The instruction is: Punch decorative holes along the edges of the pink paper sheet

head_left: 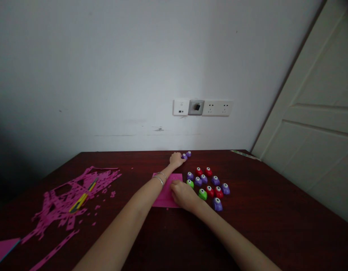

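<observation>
My left hand is stretched to the far side of the table, its fingers closed around a small purple craft punch. Just beyond it stands a second purple punch. My right hand rests on the right part of a pink paper sheet, fingers curled in; whatever they hold is hidden. To the right of the sheet, several purple, red and green punches stand loosely grouped, among them a green punch, a red punch and a purple punch.
Punched pink paper scraps lie heaped at the left with a yellow utility knife on top. A pink pad sits at the near left corner. Behind the table is a wall with sockets; a white door stands right.
</observation>
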Demonstrator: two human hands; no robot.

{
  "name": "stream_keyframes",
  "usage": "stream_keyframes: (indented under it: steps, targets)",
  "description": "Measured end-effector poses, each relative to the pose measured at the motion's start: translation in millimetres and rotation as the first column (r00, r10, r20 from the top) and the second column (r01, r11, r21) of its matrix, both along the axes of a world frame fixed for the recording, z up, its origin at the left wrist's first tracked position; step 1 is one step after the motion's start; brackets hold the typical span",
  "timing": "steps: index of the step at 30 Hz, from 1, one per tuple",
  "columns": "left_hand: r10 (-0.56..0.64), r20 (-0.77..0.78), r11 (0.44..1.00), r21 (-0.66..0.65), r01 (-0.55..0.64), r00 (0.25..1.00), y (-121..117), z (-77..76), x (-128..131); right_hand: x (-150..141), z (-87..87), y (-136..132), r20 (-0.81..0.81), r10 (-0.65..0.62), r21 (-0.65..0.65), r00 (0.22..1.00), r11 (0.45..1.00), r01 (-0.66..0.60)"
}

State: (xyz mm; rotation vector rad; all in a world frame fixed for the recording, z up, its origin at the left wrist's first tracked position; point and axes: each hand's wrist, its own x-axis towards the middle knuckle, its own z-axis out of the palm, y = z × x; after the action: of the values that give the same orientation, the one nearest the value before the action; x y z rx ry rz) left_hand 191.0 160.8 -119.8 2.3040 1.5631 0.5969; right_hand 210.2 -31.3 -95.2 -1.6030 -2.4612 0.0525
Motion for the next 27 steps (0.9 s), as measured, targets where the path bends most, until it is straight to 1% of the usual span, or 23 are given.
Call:
stream_keyframes:
  steps: [3,5,7,10,12,15,18,21,24,27]
  targets:
    - [-0.057,0.075,0.998,-0.024,0.059,0.996,4,-4.7,-13,0,-0.5,-1,0.004,-0.008,-0.001,1.000,1.000,0.008]
    - [-0.097,0.131,0.995,-0.023,0.101,0.987,5,-6.9,-26,-1,-1.3,-1,0.007,-0.014,-0.003,1.000,1.000,0.014]
    - [-0.128,0.184,0.991,-0.016,0.133,0.974,3,-7.9,-44,-1,-2.0,0,0.010,-0.015,-0.007,1.000,1.000,0.015]
    - [-0.145,0.259,0.989,0.001,0.150,0.955,-1,-7.6,-75,-3,-2.6,0,0.013,-0.011,-0.014,1.000,1.000,0.011]
    - [-0.155,0.347,0.987,0.021,0.157,0.925,-5,-5.8,-97,-4,-2.7,0,0.016,-0.011,-0.019,1.000,1.000,0.012]
    - [-0.196,0.471,0.980,0.058,0.192,0.860,-14,-0.2,-128,-6,-2.8,-1,0.018,-0.011,-0.024,1.000,1.000,0.011]
    - [-0.225,0.502,0.972,0.061,0.225,0.835,-28,8.0,-152,-7,-3.3,-2,0.017,-0.012,-0.022,1.000,1.000,0.012]
    - [-0.245,0.505,0.964,0.033,0.265,0.828,-43,15.9,-168,-7,-4.2,-2,0.016,-0.017,-0.017,1.000,1.000,0.017]
    - [-0.284,0.508,0.944,0.001,0.330,0.813,-57,21.1,-177,-8,-4.9,-3,0.018,-0.025,-0.016,1.000,1.000,0.026]
    - [-0.300,0.486,0.932,-0.035,0.362,0.821,-71,23.6,-180,-9,-5.3,-3,0.020,-0.033,-0.021,0.999,0.999,0.033]
